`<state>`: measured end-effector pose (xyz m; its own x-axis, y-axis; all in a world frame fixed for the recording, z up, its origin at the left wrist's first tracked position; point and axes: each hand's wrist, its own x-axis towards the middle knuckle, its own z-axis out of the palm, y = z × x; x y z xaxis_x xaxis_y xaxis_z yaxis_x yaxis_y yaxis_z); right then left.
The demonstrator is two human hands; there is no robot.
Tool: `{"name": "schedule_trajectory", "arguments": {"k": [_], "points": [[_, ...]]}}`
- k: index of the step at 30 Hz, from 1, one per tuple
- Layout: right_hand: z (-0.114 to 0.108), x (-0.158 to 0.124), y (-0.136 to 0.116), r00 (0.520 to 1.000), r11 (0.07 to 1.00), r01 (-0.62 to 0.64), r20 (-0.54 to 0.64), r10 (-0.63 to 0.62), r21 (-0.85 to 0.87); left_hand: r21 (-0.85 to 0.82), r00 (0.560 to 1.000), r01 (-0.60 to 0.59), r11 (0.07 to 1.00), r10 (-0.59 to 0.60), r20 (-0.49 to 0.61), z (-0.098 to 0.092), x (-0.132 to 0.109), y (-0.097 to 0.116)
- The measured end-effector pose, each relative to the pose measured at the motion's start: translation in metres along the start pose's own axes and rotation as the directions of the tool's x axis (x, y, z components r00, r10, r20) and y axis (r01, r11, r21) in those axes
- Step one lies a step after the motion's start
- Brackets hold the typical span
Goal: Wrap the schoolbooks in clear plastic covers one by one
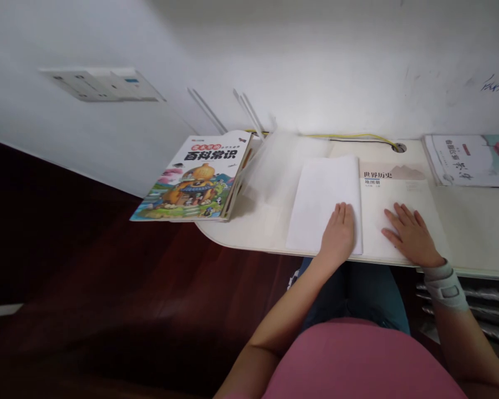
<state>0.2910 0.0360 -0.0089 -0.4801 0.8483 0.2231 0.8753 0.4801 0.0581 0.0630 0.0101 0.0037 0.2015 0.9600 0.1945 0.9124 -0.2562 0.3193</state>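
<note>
Left hand (339,233) on paper (318,199) — right hand (411,234) splayed on booklet (399,195).

A study corner, shown by the white desk (474,227), history atlas (395,194), stacked books (199,180) and wall sockets (100,85)

Plain pink top (361,360) worn, near side; dark teal-blue trousers (376,293) just beyond. Wide pale-grey wristband (438,272) on right, wrapped round, bearing darker rectangular buckle-like frame (449,291).

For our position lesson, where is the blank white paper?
Right of centre in the head view: the paper lies on the desk under the left hand, left of the book beneath the right hand.
</note>
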Motion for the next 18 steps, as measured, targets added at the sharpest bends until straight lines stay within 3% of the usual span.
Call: {"name": "schedule_trajectory", "arguments": {"k": [4, 18], "points": [[0.0, 0.0, 0.001, 1.0, 1.0, 0.0, -0.003, 0.0, 0.011, -0.056, 0.999, 0.023, 0.998, -0.021, 0.026, 0.004, -0.003, 0.007], [0.001, -0.001, 0.0, 1.0, 1.0, 0.002, -0.014, -0.002, 0.018, 0.165, 0.997, 0.059, 0.984, -0.068, 0.047, 0.002, -0.02, 0.001]]}}
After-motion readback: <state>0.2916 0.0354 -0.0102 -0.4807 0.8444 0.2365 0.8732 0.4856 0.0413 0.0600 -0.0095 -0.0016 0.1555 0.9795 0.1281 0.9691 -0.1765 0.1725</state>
